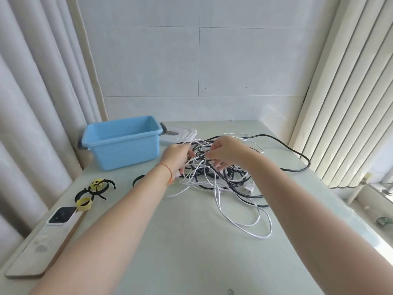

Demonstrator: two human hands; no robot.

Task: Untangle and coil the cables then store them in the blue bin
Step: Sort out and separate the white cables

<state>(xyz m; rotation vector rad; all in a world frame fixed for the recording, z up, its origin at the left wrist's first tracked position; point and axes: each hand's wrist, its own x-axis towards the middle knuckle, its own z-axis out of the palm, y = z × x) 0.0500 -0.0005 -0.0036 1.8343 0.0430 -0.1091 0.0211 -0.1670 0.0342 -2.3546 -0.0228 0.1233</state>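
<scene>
A tangle of white cables (238, 218) and black cables (297, 154) lies on the pale green table, right of centre. My left hand (176, 156) grips a bunch of white strands at the heap's left side. My right hand (227, 153) pinches white strands over the middle of the heap, lifting them a little. A white plug (248, 188) lies at the heap's right edge. The blue bin (121, 143) stands open and empty at the back left, apart from the cables.
Black and yellow hook-and-loop straps (93, 191) lie at the left. A phone (61, 215) rests on a wooden board (40, 250) along the left edge. A clear lid (180, 134) lies behind the bin. Curtains hang left and right; a tiled wall is behind.
</scene>
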